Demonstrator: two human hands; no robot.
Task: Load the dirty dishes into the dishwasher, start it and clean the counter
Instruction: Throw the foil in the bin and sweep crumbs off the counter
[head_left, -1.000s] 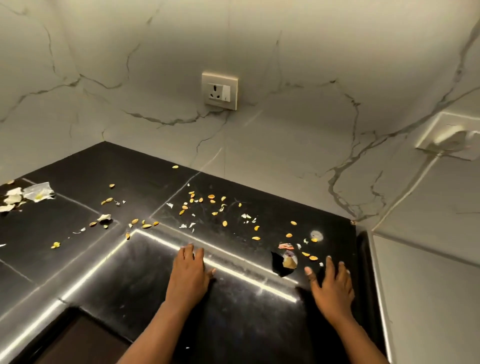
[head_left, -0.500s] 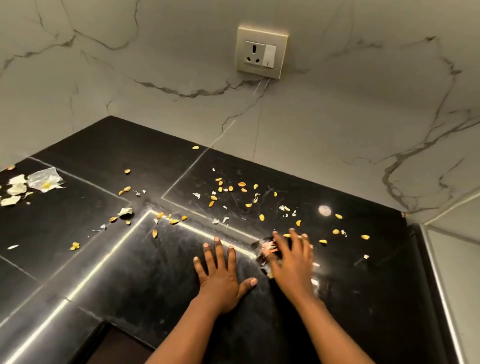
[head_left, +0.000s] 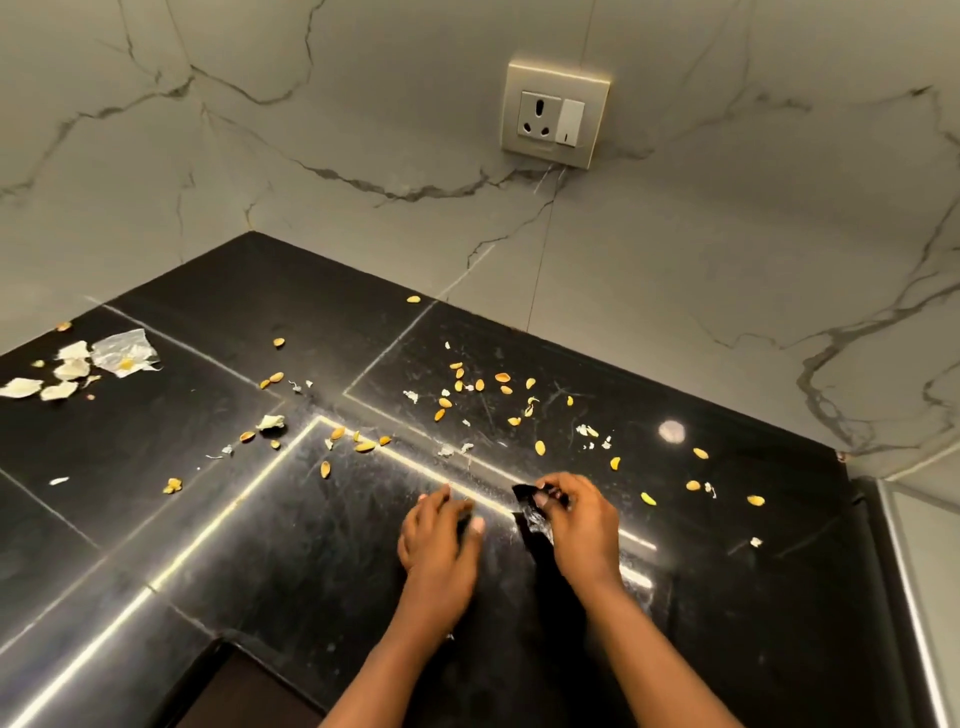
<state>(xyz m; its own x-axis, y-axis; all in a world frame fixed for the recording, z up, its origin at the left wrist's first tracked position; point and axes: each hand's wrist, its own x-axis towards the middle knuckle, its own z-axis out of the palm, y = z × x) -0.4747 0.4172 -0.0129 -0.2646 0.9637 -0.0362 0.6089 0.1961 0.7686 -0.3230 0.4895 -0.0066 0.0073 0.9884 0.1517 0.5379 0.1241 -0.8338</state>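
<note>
A black stone counter (head_left: 291, 561) is littered with yellow seed husks (head_left: 457, 387) and white scraps. My right hand (head_left: 579, 525) pinches a crumpled black plastic wrapper (head_left: 530, 512) just above the counter near its front middle. My left hand (head_left: 439, 535) hovers a little to the left of it with fingers curled downward, fingertips close to the counter; I see nothing held in it. More husks (head_left: 363, 446) lie just beyond both hands. No dishes or dishwasher are in view.
White peel pieces and a torn clear wrapper (head_left: 124, 353) lie at the far left. A wall socket (head_left: 553, 114) sits on the marble backsplash. The counter ends at a raised edge on the right (head_left: 867, 545). A dark recess (head_left: 249, 691) opens at the near left.
My right hand swept left onto the black wrapper and has now lifted it in a pinch. My left hand went from flat on the counter to curled. The view moved closer.
</note>
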